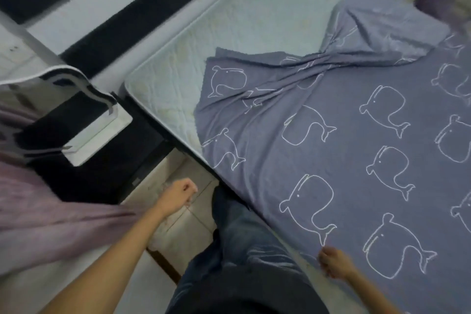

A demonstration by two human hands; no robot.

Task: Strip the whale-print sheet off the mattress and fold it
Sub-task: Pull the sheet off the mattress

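The blue-grey whale-print sheet (356, 150) covers the right part of the pale quilted mattress (242, 33). Its near-left corner is pulled back and bunched, baring the mattress corner and left strip. My right hand (334, 262) is at the sheet's near edge with its fingers curled; whether it grips the cloth is unclear. My left hand (178, 194) hangs over the floor beside the bed, fingers curled into a loose fist with nothing in it.
A black nightstand (84, 160) with a white top stands left of the bed. Lilac cloth (38, 211) lies at the far left. Tiled floor (186, 227) runs between nightstand and bed, where my jeans-clad leg (242, 250) stands. Dark clutter sits beyond the far end of the bed.
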